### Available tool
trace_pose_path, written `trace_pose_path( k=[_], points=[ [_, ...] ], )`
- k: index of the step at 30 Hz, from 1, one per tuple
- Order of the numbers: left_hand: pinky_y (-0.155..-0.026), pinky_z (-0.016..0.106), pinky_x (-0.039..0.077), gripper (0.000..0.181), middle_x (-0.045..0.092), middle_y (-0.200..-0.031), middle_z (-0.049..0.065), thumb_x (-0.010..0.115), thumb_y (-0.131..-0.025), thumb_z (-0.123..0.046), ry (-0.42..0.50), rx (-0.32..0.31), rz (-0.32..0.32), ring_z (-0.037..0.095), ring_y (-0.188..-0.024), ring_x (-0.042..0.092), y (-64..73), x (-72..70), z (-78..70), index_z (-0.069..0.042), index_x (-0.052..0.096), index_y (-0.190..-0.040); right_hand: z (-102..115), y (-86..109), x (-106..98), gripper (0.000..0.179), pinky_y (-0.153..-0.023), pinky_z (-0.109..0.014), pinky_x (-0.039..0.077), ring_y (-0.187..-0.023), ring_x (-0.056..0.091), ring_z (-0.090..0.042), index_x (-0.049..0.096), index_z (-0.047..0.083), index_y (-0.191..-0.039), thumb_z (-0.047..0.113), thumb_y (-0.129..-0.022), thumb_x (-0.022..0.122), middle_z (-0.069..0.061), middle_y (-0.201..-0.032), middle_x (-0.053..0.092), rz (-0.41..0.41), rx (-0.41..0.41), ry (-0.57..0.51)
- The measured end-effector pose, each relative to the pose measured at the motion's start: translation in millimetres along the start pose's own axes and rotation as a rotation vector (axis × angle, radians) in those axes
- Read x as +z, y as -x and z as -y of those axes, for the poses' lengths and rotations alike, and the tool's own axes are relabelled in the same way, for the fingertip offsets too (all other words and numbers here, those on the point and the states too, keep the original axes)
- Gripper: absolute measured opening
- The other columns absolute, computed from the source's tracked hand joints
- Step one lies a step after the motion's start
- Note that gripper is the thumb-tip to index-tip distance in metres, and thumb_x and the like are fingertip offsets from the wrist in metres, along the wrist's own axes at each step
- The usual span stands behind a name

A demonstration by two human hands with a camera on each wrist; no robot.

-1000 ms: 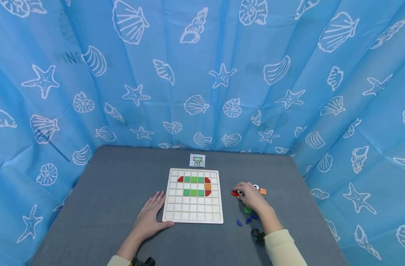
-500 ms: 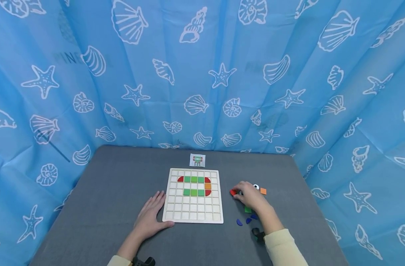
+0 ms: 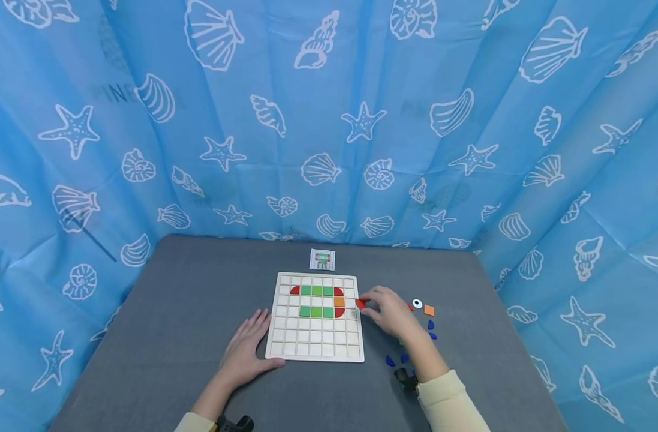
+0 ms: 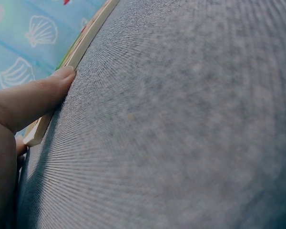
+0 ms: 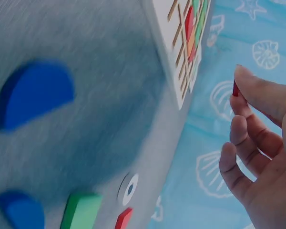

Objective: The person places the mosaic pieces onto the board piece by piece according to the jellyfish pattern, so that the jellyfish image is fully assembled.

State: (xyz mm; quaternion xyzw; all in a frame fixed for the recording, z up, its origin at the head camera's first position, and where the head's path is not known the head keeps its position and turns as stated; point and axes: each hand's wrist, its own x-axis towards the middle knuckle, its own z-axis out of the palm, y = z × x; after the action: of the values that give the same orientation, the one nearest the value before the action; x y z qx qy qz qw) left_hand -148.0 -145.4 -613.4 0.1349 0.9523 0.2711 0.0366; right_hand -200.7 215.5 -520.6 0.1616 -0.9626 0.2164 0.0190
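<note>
Evidently the right hand [image 3: 390, 313] pinches a red piece [image 3: 360, 303] between thumb and forefinger; from the head camera, the piece appears over the right edge of the wooden grid board [image 3: 291, 339]. The right wrist view adds what that angle misses: the piece seen edge-on against the blue curtain [image 5: 219, 109], apart from the board, with the other fingers bent loosely. It also shows a green block [image 5: 81, 210], mostly hidden by the forearm from above, near a blue half-round [image 5: 38, 95]. The left hand [image 3: 245, 350] lies spread at the board's near left corner, and only the left wrist view brings the thumb close, its tip touching the board's side. The head view alone shows the small picture card [image 3: 322, 260] beyond the board and the orange square [image 3: 429, 310] beside an eye disc [image 3: 417, 303].
</note>
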Motion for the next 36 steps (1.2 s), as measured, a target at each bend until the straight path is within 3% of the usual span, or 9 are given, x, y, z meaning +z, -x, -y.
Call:
trace_pose_path(
  k=[4, 13, 25, 36],
  points=[
    [-0.127, 0.049, 0.016, 0.118, 0.026, -0.167, 0.006, 0.066, -0.071, -0.083, 0.001, -0.006, 0.003, 0.027, -0.157, 0.017, 0.3, 0.0, 0.6, -0.012, 0.032, -0.159, 13, -3.6, 1, 0.026, -0.084, -0.042, 0.058, -0.097, 0.065, -0.024, 0.078, 0.013, -0.111, 0.013, -0.085, 0.082, -0.003, -0.106, 0.070, -0.015, -0.037, -0.025],
    [-0.126, 0.051, 0.017, 0.119, 0.023, -0.168, 0.005, 0.063, -0.072, -0.085, -0.005, -0.013, 0.022, 0.027, -0.157, 0.015, -1.8, 1.6, 1.9, -0.013, 0.029, -0.160, 43, -15.2, 5, 0.028, -0.077, -0.035, 0.057, -0.090, 0.060, -0.014, 0.078, 0.014, -0.115, 0.018, -0.087, 0.081, 0.001, -0.108, 0.069, -0.016, -0.075, -0.026],
    [-0.126, 0.050, 0.019, 0.118, 0.027, -0.166, 0.006, 0.065, -0.071, -0.084, -0.005, 0.006, -0.008, 0.027, -0.156, 0.019, -0.1, 3.1, 1.6, -0.012, 0.033, -0.159, 71, -25.0, 25, 0.022, -0.074, -0.032, 0.056, -0.088, 0.062, -0.013, 0.078, 0.017, -0.112, 0.020, -0.090, 0.078, 0.000, -0.106, 0.069, -0.019, -0.154, -0.037],
    [-0.125, 0.052, 0.020, 0.115, 0.030, -0.165, 0.008, 0.067, -0.072, -0.080, 0.015, 0.031, -0.039, 0.030, -0.155, 0.022, 0.2, 0.6, 0.2, -0.010, 0.036, -0.158, 96, -40.3, 51, 0.025, -0.074, -0.031, 0.058, -0.090, 0.067, -0.015, 0.078, 0.016, -0.114, 0.021, -0.089, 0.079, -0.001, -0.104, 0.070, -0.007, -0.122, -0.027]
  ],
)
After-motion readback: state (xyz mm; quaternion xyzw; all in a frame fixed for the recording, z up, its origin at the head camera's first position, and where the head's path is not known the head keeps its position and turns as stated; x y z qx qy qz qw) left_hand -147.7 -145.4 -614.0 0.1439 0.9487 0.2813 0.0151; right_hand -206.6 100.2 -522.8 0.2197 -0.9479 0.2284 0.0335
